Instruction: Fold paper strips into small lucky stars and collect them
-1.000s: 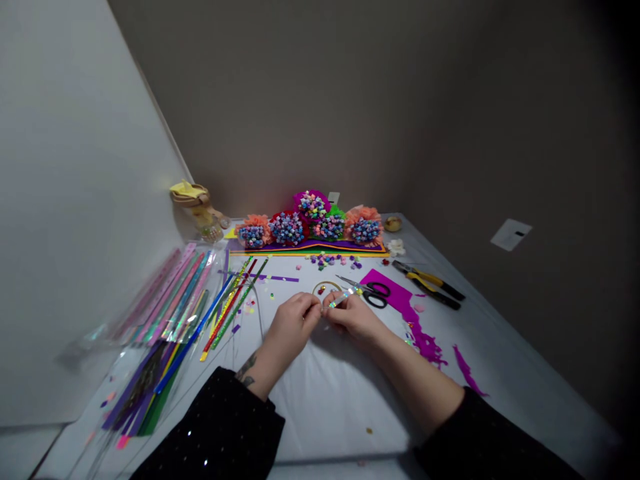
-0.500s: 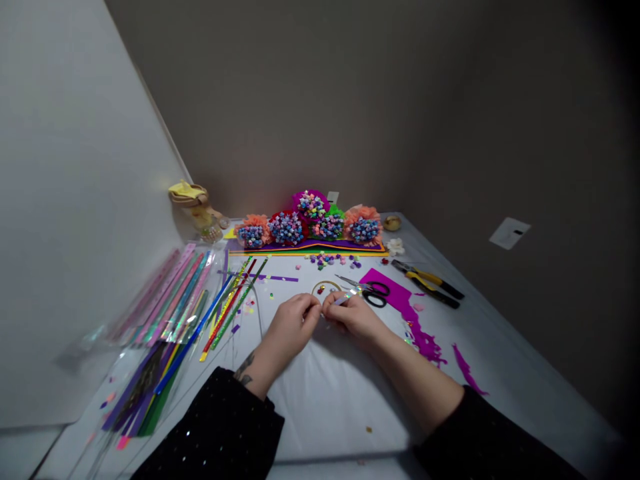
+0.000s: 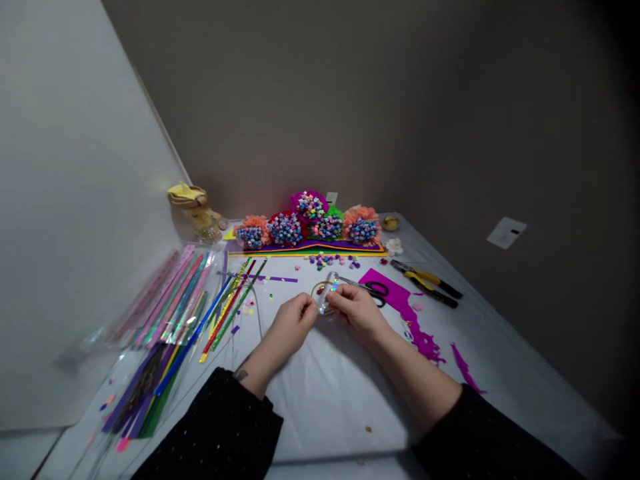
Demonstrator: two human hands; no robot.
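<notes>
The left hand (image 3: pixel 294 325) and right hand (image 3: pixel 356 312) pinch a shiny ring (image 3: pixel 315 292) together, steadying it just beside the scissors (image 3: pixel 375 289).

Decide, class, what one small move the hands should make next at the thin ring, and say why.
Probably the right hand should pass the holographic strip one more turn around the thin ring. The strip appears to lie across the ring between both hands, and the left hand seems to pinch the ring steady, so a small turn looks feasible.
</notes>
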